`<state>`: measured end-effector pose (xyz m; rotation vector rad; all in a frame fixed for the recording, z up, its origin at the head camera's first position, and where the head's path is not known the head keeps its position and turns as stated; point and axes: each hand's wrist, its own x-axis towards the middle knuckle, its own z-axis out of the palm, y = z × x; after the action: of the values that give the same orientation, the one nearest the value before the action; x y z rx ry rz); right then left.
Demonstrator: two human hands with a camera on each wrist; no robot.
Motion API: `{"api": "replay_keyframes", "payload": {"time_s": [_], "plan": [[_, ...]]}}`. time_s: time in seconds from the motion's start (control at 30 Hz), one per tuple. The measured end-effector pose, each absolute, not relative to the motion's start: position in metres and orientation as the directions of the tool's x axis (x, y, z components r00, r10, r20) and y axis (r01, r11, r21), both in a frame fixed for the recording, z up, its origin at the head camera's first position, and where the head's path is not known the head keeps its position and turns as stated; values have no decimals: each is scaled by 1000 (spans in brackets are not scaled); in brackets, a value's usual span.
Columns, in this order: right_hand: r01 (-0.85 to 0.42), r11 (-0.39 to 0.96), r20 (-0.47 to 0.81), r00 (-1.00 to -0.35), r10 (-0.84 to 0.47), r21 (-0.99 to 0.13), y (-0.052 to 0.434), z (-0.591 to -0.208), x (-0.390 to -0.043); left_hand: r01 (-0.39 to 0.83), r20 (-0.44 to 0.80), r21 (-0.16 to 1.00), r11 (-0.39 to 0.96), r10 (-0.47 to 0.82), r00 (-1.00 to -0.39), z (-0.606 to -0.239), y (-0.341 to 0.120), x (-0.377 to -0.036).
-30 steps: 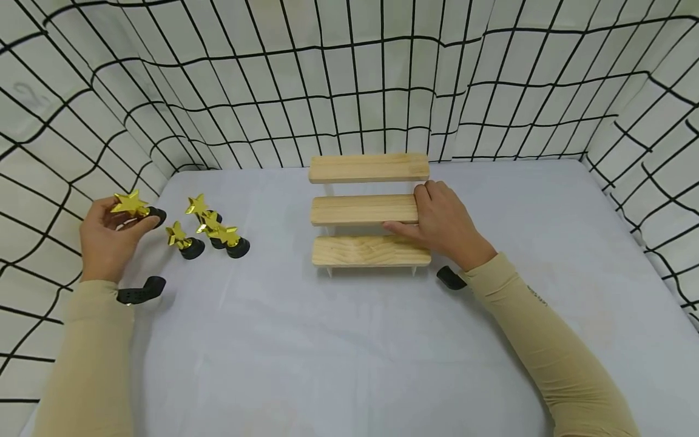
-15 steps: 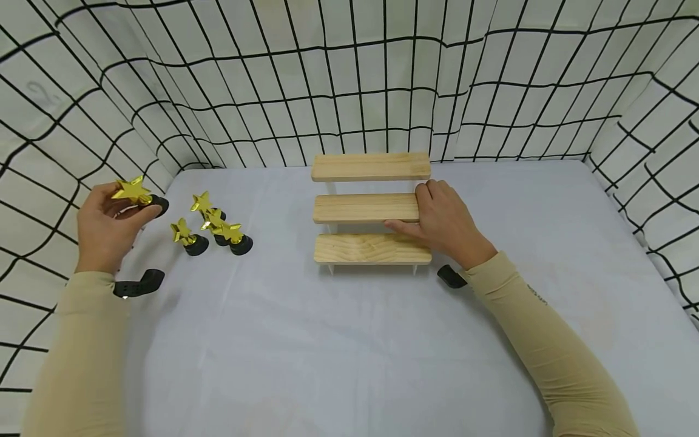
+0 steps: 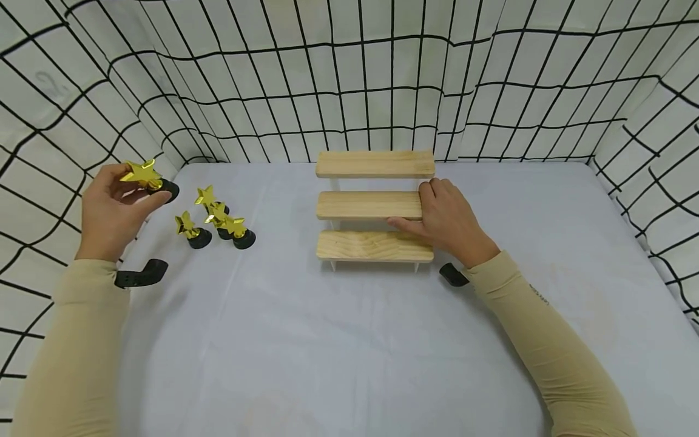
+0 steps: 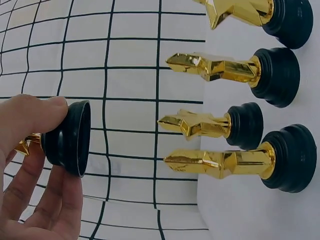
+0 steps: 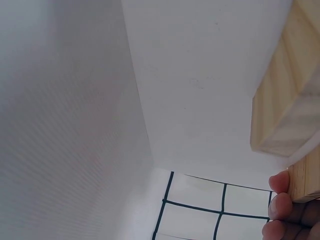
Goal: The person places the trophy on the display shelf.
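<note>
My left hand (image 3: 111,212) pinches a gold star trophy (image 3: 143,174) by its black base, raised off the cloth at the left. The left wrist view shows the thumb and fingers around that base (image 4: 65,137), its underside facing the table side. Several more star trophies (image 3: 235,230) stand in a cluster just right of this hand. My right hand (image 3: 450,218) grips the right end of the middle board of a three-step wooden display stand (image 3: 371,206), thumb along the front edge. In the right wrist view, fingertips (image 5: 280,205) curl at a board's end.
A white cloth (image 3: 327,340) covers the table. Black wire grid panels (image 3: 349,91) rise along the back and both sides, with the left panel close beside the left arm. A black strap device (image 3: 142,274) sits on the left wrist.
My left hand has lifted the trophy slightly upward and away from the cluster in the head view. The right hand keeps its hold on the stand; the whole view has shifted a little.
</note>
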<state>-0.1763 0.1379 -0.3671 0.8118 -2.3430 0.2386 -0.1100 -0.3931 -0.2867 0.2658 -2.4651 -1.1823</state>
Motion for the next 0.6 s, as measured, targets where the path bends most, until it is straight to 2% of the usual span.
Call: {"api": "replay_keyframes", "payload": {"time_s": [0.2,0.43,0.6], "plan": [[-614,788,631,-596,-497,40,140,-367,-179,76,305,770,633,-262,-916,-284,-380,-112],[-605,795,579,-638,-508,31,139,-365,-178,148,352,752,642,-202,-914,-280,-365,-113],[-603,797,577,-638,-510,38,140,-364,-177,180,373,727,663,-161,-914,-275,-358,-113]]}}
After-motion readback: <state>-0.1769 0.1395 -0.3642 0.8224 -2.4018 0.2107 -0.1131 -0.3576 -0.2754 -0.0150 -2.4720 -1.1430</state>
